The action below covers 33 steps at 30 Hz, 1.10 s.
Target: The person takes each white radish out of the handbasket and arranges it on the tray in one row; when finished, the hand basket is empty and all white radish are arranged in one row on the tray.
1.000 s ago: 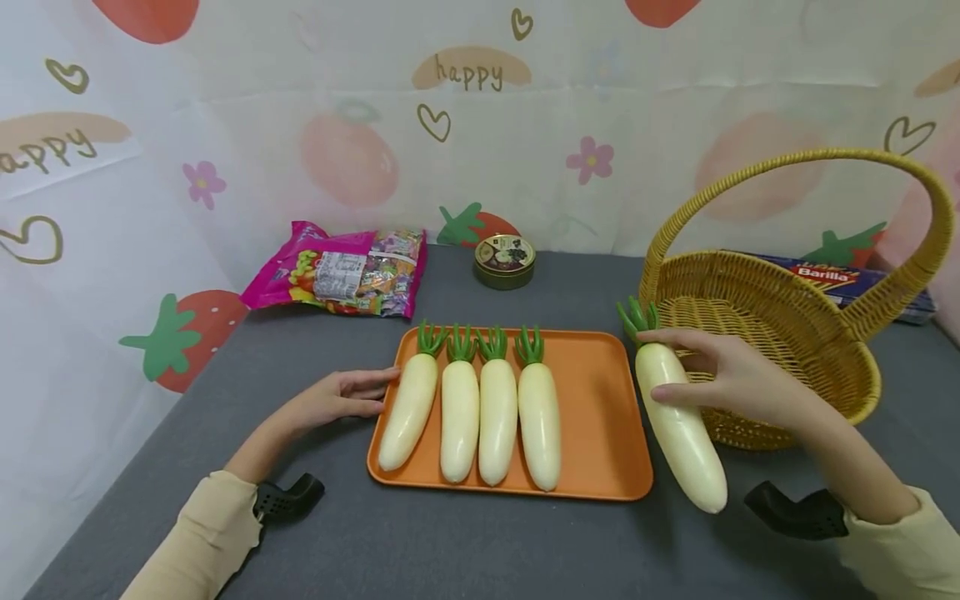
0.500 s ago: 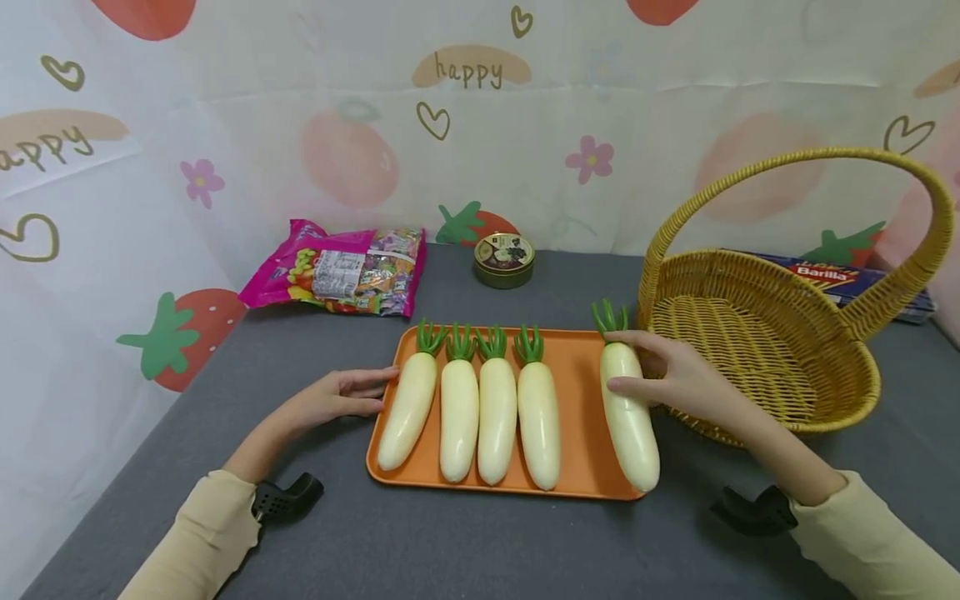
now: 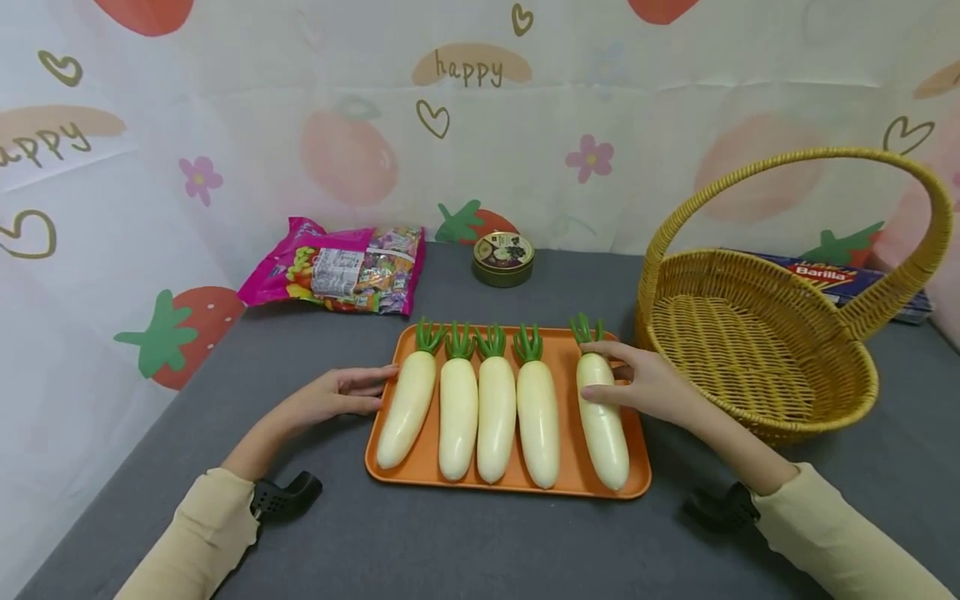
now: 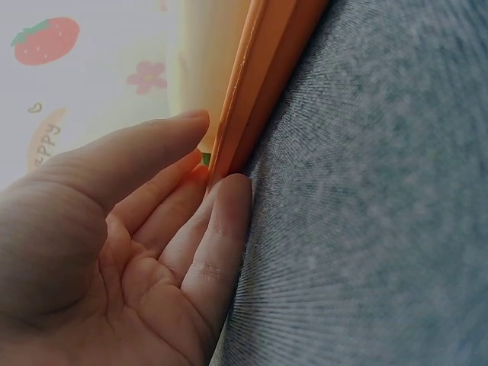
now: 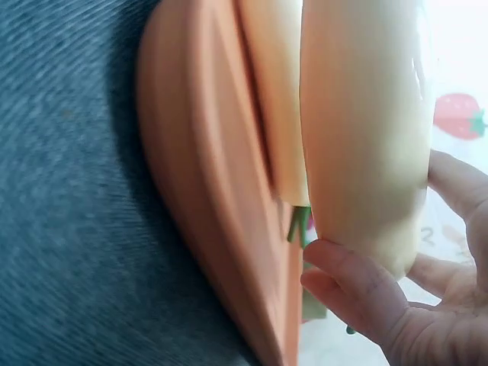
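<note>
In the head view my right hand (image 3: 641,383) grips a white radish (image 3: 604,429) with green stalks, over the right part of an orange tray (image 3: 573,367). Thumb and fingers hold this radish (image 5: 366,130) from both sides near its leafy end in the right wrist view. Several more white radishes (image 3: 538,425) lie side by side on the tray, stalks pointing away from me. My left hand (image 3: 330,394) rests at the tray's left edge, fingers loosely extended. Seen from the left wrist, fingertips meet the tray's outer wall (image 4: 255,84), with the thumb raised above them.
A yellow wicker basket (image 3: 757,354) with a tall handle stands right of the tray. Behind it lies a blue Barilla box (image 3: 832,275). Further back are a pink candy bag (image 3: 341,267) and a round tin (image 3: 503,258), before a patterned cloth (image 3: 525,167).
My right hand has carried the radish leftward from beside the basket to over the tray's right part, and the radish stands more upright in view. The left hand has stayed at the tray edge.
</note>
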Each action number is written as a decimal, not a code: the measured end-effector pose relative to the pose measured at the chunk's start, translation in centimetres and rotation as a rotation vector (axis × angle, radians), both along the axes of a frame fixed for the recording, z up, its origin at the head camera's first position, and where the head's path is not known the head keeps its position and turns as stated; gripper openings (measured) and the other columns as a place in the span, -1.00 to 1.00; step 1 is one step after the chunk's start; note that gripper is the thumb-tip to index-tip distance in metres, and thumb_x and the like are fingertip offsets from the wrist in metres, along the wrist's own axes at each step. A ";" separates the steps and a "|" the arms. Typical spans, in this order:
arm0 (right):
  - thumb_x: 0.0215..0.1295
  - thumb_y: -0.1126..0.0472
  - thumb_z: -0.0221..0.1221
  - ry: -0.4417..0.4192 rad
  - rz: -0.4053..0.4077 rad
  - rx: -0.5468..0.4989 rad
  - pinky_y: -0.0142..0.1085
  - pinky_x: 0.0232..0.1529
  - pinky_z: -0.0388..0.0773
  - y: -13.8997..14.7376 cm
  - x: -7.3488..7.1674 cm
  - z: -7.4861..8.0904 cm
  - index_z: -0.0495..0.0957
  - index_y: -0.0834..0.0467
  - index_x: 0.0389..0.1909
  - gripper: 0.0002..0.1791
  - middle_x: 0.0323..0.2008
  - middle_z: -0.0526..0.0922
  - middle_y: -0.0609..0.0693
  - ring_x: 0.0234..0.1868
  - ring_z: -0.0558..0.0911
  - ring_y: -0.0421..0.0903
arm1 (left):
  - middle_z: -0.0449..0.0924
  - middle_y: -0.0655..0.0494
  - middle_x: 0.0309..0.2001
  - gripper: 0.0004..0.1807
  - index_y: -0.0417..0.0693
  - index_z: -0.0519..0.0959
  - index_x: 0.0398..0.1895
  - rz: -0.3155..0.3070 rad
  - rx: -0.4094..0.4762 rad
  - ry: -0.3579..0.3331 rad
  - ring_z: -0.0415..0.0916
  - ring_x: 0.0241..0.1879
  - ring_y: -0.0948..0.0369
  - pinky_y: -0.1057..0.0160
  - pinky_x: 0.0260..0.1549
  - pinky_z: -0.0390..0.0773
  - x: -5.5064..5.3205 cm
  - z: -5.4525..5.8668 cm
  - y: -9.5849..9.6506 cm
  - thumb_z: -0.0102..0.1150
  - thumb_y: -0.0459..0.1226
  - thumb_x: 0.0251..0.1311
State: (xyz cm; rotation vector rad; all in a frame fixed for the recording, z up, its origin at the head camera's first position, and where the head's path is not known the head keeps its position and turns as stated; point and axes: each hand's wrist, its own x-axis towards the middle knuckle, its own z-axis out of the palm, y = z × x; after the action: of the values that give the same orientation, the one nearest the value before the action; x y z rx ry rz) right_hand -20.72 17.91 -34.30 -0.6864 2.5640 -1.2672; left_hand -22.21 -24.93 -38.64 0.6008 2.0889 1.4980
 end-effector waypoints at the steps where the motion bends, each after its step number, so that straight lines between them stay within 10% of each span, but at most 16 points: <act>1: 0.09 0.02 0.24 0.009 -0.004 0.024 -0.10 -0.14 0.48 -0.1 0.0 0.0 0.28 0.23 0.22 -0.30 0.09 0.36 0.25 -0.04 0.49 0.13 | 0.01 -0.20 0.30 -0.41 -0.31 0.12 0.29 0.001 -0.002 0.001 0.08 0.22 -0.03 0.24 0.03 0.32 0.0 0.0 0.1 0.03 -0.31 0.24; 33: 0.10 -0.10 0.19 0.048 -0.047 0.361 0.06 0.00 0.31 -2.8 0.3 -0.7 0.17 0.31 0.26 -0.18 0.16 0.23 0.35 0.13 0.27 0.25 | 0.01 -0.21 0.30 -0.42 -0.31 0.12 0.30 -0.004 0.006 0.007 0.05 0.23 -0.04 0.26 0.05 0.29 -0.2 -0.7 -0.4 0.01 -0.32 0.25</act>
State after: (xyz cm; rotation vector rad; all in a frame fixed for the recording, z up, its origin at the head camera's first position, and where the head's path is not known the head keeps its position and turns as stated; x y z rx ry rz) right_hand -20.46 15.07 -34.98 -0.5892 2.7563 -0.7724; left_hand -22.42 -25.34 -39.33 0.6138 2.0878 1.5025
